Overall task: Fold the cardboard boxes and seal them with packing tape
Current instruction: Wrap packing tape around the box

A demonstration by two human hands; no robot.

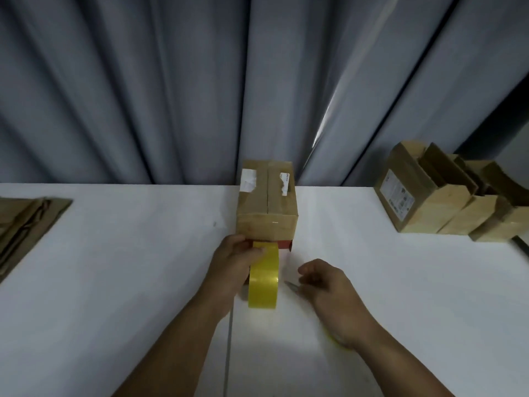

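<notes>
Tape roll (263, 277): glossy yellow, standing on edge. The fingers of my left hand (236, 257) curl over its top. Its red dispenser (284, 244) touches the near face of the cardboard box (266, 204).

Box: matt brown, flaps closed, centre seam, torn white labels, on the white table (114, 267).

Right hand (329, 285): fingers loosely curled beside a grey pointed thing (292, 286); I cannot tell whether they pinch it.
</notes>
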